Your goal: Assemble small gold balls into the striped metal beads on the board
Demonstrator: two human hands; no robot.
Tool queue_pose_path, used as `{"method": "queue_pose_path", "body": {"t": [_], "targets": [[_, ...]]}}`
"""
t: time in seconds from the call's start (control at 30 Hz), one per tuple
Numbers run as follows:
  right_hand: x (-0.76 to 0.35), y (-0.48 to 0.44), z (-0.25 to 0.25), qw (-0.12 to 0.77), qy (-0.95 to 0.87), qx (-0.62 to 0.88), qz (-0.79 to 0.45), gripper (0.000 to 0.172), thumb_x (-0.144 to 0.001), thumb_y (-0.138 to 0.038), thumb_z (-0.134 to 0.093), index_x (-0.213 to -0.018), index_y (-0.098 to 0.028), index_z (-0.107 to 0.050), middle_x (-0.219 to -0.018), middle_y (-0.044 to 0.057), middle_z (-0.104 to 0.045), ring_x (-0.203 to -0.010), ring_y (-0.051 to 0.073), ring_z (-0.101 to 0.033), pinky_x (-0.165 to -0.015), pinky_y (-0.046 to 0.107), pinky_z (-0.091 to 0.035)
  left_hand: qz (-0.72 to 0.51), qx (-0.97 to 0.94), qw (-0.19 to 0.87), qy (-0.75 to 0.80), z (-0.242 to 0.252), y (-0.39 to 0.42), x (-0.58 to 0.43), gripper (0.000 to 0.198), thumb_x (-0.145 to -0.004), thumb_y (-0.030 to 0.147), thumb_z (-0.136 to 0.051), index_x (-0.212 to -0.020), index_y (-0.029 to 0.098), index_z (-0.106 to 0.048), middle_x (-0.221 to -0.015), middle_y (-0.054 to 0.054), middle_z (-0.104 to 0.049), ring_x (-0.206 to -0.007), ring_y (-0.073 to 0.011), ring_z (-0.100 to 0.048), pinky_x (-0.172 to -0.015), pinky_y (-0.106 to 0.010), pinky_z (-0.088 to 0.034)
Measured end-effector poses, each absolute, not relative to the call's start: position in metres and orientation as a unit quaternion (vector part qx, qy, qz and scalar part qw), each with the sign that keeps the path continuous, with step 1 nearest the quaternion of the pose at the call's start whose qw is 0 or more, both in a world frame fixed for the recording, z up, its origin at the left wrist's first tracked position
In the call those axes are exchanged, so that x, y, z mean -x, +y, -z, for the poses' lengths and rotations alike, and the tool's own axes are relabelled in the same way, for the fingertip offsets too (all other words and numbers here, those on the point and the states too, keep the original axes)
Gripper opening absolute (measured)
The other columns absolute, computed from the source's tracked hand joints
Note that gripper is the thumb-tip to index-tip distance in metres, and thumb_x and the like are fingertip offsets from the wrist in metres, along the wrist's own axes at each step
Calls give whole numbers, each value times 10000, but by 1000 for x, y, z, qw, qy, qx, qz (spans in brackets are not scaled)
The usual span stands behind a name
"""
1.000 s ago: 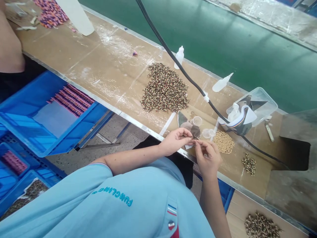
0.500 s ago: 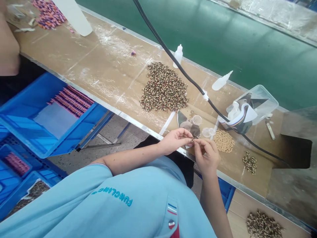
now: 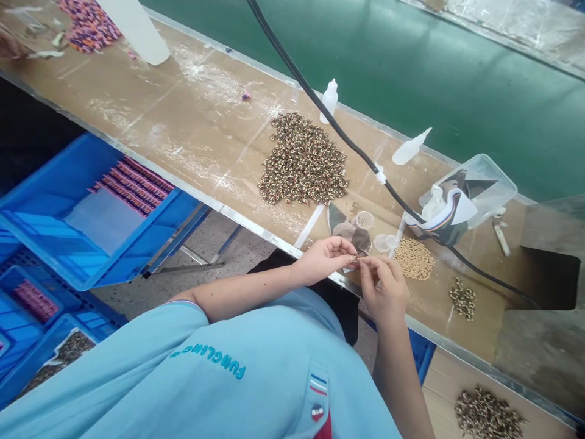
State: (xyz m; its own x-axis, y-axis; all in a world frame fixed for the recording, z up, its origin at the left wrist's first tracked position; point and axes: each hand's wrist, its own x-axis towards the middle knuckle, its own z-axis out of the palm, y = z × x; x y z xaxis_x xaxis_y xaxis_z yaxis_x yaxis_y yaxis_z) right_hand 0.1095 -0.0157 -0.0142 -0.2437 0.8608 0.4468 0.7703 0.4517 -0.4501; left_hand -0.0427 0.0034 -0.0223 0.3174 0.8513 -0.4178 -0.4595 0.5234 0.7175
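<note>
My left hand (image 3: 324, 261) and my right hand (image 3: 384, 288) meet at the table's front edge, fingertips almost touching. Pinched between them is a small brown-and-gold piece (image 3: 356, 259), too tiny to make out fully. It resembles those in the large heap (image 3: 304, 161) farther back. Just beyond my fingers lie a camouflage cloth (image 3: 337, 216) and a clear round cup (image 3: 364, 220). A shallow clear dish (image 3: 382, 243) is beside them. Close to my right hand spreads a patch of tan beads (image 3: 414, 259), with a small pile of brown-and-gold pieces (image 3: 463, 300) further right.
Two white squeeze bottles (image 3: 329, 102) (image 3: 411, 148) are at the back edge. A black cable (image 3: 315, 100) hangs across the table. A clear plastic box (image 3: 496, 189) stands at right. Blue crates (image 3: 86, 268) sit low on the left. A co-worker's hand (image 3: 10, 46) shows at far left.
The co-worker's arm at far left has drawn back, leaving only a hand at the table. My hands keep nearly the same pinch and position.
</note>
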Motion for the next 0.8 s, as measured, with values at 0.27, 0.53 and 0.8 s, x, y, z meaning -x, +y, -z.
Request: {"method": "queue_pose_path", "body": {"t": [0.27,0.53,0.8], "targets": [[-105,-19,9,312,-794,521,-28,100,-901,-194,-498,-903,-198,-598,-822,36,-617,-778,134,-600,-704,245,-499,-428,-240,772,403,19,3,41,151,-695,99,-691,-766,110,-557,-644,13,-647,-627,-72,-644,-663,-201,-504],[-108,-17,7,294,-816,496,-23,118,-905,-179,-490,-906,-184,-608,-817,32,-611,-755,112,-588,-697,210,-472,-401,-243,777,420,17,5,42,147,-703,77,-676,-769,108,-548,-626,10,-646,-614,-83,-646,-685,-230,-514],[-111,-15,10,322,-778,528,-112,111,-889,-212,-513,-841,-215,-613,-814,13,-623,-758,123,-592,-674,231,-480,-398,-231,786,412,16,5,42,165,-700,98,-693,-761,109,-540,-621,8,-649,-609,-86,-650,-678,-227,-506]]}}
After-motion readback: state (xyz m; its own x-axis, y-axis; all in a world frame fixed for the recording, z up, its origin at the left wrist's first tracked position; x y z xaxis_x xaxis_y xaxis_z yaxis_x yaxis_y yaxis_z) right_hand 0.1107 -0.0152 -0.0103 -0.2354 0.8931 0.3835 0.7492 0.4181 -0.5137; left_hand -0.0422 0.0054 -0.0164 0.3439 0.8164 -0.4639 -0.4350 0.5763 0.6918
